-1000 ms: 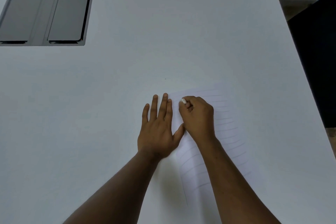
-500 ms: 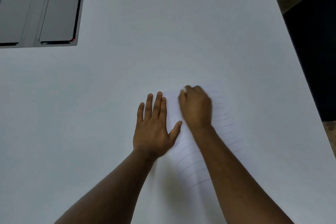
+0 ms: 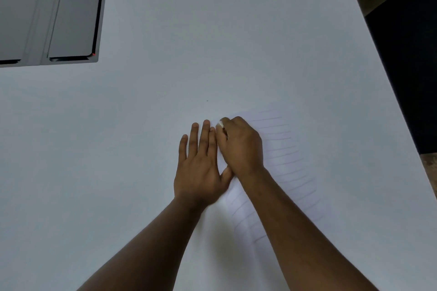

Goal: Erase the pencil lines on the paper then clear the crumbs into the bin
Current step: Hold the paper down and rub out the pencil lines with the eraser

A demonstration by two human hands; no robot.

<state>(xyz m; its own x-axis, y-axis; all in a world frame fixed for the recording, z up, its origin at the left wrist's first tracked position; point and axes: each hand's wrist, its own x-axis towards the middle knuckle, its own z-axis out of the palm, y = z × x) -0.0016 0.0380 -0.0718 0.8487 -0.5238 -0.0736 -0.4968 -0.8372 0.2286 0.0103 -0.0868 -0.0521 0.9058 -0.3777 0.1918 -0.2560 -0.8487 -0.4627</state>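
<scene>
A sheet of lined white paper [image 3: 287, 163] lies on the white table [image 3: 212, 42], near its right side. My left hand [image 3: 201, 163] lies flat with straight fingers on the paper's left edge. Right beside it, my right hand [image 3: 241, 146] is curled round a small white eraser [image 3: 220, 124], whose tip shows at the fingertips near the paper's top left corner. My right forearm covers the middle of the sheet. I see no bin and cannot make out any crumbs.
A grey recessed panel with two dark flaps [image 3: 50, 12] is set into the table at the far left. The table's right edge [image 3: 387, 82] runs diagonally, with a dark object [image 3: 411, 66] and floor beyond it.
My right hand with the eraser moves back and forth in short strokes at the paper's top left corner. My left hand stays flat on the paper's edge.
</scene>
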